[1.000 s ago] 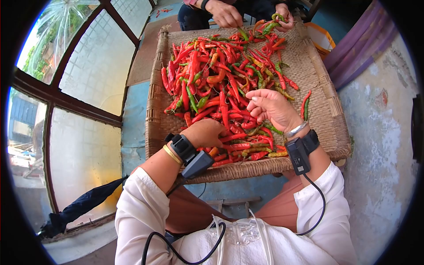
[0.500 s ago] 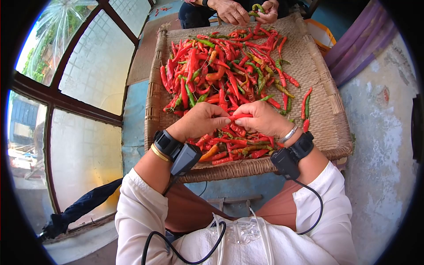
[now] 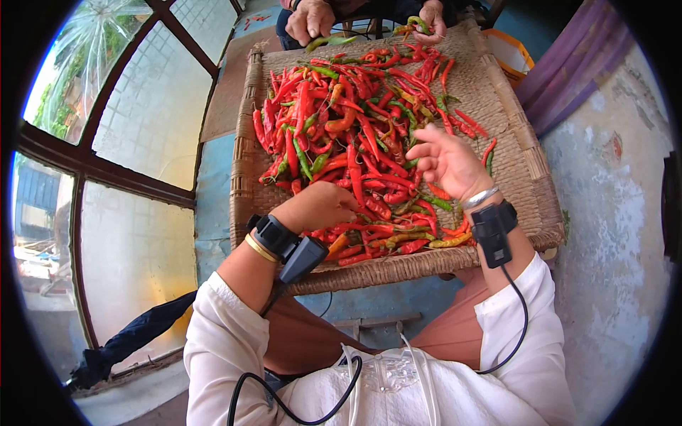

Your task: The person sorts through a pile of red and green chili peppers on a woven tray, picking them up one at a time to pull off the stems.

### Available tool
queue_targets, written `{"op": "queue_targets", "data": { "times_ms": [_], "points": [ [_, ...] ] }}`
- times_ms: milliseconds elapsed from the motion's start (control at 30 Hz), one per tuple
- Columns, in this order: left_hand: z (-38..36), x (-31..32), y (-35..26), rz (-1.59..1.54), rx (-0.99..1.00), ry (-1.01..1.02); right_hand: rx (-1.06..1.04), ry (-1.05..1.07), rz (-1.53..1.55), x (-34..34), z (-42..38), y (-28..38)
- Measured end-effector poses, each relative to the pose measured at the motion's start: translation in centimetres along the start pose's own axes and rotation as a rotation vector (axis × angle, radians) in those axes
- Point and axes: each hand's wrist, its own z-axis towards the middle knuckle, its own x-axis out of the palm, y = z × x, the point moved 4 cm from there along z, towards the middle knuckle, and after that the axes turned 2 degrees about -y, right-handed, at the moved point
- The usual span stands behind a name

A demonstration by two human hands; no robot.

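A heap of mostly red chili peppers (image 3: 334, 124), with some green and orange ones, covers much of a woven tray (image 3: 497, 142). My left hand (image 3: 321, 206) is low over the near side of the heap, fingers curled in toward red chilies. Whatever its fingertips pinch, if anything, is hidden from me. To the right, my right hand (image 3: 449, 165) hovers above the heap's right side with its fingers spread and nothing in them. A green chili (image 3: 439, 203) lies below that hand.
Across the tray, another person's hands hold green chilies; one hand (image 3: 310, 19) is at the left, the other (image 3: 431, 20) at the right. An orange-rimmed container (image 3: 513, 53) stands beyond the tray's right edge. Window panes (image 3: 138, 263) flank the left side.
My hands have parted from the red chili they both held. The right moved up and right and opened; the left dropped slightly. The other person's hands also moved apart.
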Motion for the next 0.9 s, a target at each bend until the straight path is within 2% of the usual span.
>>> {"op": "queue_targets", "data": {
  "times_ms": [33, 100, 133, 167, 200, 233, 267, 300, 367, 433, 500, 567, 600, 667, 700, 733, 767, 833, 900],
  "points": [
    [0.0, 0.6, -0.5, 0.119, 0.145, 0.034, -0.024, 0.086, -0.119, 0.6, -0.3, -0.2],
    [0.2, 1.4, -0.4, 0.092, 0.132, 0.072, -0.049, 0.179, -0.474, 2.0, -0.7, -0.6],
    [0.3, 2.0, 0.0, 0.11, 0.169, 0.07, -0.048, 0.18, -0.472, 2.3, -0.7, -0.9],
    [0.4, 2.2, 0.2, 0.129, 0.206, 0.068, -0.067, 0.239, -0.702, 2.7, -0.8, -1.5],
    [0.4, 2.0, -0.2, 0.13, 0.206, 0.069, -0.087, 0.296, -0.933, 3.0, -0.8, -2.1],
    [0.3, 2.0, -0.6, 0.168, 0.135, 0.156, -0.087, 0.295, -0.933, 2.7, -0.5, -2.5],
    [0.3, 2.1, -0.6, 0.204, 0.065, 0.242, -0.166, 0.357, -1.071, 2.5, -0.3, -3.0],
    [0.3, 2.2, -0.6, 0.202, 0.064, 0.24, -0.246, 0.42, -1.209, 2.9, -0.4, -3.2],
    [0.2, 2.2, -0.6, 0.276, 0.066, 0.247, -0.166, 0.419, -1.215, 3.2, -0.9, -3.0],
    [0.4, 2.3, -0.6, 0.301, 0.067, 0.254, -0.296, 0.49, -1.441, 3.6, -1.1, -3.2],
    [0.6, 2.4, -0.2, 0.328, 0.068, 0.261, -0.266, 0.511, -1.472, 3.0, -0.7, -4.0],
    [0.5, 1.7, -0.1, 0.109, 0.145, 0.109, -0.365, 0.526, -1.527, 2.8, -0.6, -4.5],
    [0.4, 1.3, -0.4, 0.116, 0.141, 0.106, -0.363, 0.538, -1.529, 3.0, -0.8, -4.3],
    [0.0, -0.7, -1.4, 0.001, 0.192, -0.086, -0.339, 0.52, -1.513, 3.5, -1.1, -3.6],
    [-0.2, -1.2, -1.5, 0.009, 0.187, -0.09, -0.302, 0.5, -1.498, 3.6, -1.2, -3.4],
    [-0.3, -1.8, -1.1, -0.17, 0.057, -0.102, -0.431, 0.501, -1.451, 3.4, -0.9, -3.5],
    [-0.5, -2.3, -0.7, -0.35, -0.072, -0.113, -0.439, 0.504, -1.449, 3.5, -0.8, -3.4],
    [-1.0, -3.3, -0.7, -0.383, -0.116, -0.134, -0.259, 0.384, -1.096, 3.2, -0.5, -2.9],
    [-1.4, -3.9, 0.0, -0.404, -0.181, -0.203, -0.226, 0.374, -1.023, 3.2, -0.5, -2.3]
  ]
}}
